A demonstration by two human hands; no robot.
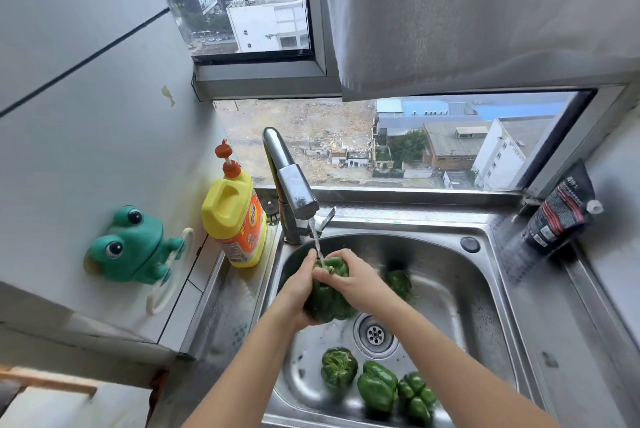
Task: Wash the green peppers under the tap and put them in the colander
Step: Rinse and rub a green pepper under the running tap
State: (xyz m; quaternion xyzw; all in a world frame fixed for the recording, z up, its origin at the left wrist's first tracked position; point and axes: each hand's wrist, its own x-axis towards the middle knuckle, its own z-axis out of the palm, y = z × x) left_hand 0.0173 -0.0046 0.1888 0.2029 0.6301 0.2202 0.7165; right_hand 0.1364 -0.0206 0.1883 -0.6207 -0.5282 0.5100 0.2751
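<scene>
Your left hand (298, 292) cups the pepper (329, 301) under the tap (292, 185), by the sink's (457, 275) left edge, while your right hand (358, 280) grips its top. It's likely light, stiff and slippery when wet, so hold across the lobes.

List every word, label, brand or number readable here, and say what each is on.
Nothing can be quoted.
Yellow detergent bottle: its orange label carries print, too blurred to read.
Black pouch on the right: pale characters and small print, too small to read.
Green frog holder, tap, sink: no text seen.
</scene>
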